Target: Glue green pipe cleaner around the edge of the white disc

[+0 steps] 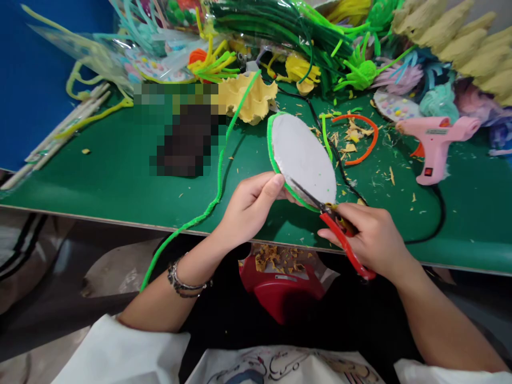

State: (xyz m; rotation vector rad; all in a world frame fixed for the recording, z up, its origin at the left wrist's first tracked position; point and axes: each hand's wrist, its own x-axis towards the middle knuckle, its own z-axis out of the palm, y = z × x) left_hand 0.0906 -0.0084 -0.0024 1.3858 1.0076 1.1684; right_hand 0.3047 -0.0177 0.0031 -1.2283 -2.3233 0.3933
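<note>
A white oval disc [306, 154] with a bright green fuzzy edging along its left and lower rim is pinched between the thumb and fingers of my left hand [256, 205]. My right hand [370, 237] is closed round red-handled scissors [344, 242]. The dark blades reach over the lower edge of the disc, and how far apart they are is hard to tell. A long green pipe cleaner [220, 170] lies left of my left hand, running from the egg-carton piece down over the table's front edge to my left forearm.
On the green table [108, 181] are a pink glue gun [436, 141] with a black cord at right, an orange pipe cleaner [376, 138], yellow scraps and a yellow carton piece [250, 98]. Bagged pipe cleaners line the back. A red stool [284, 293] holding scraps stands below.
</note>
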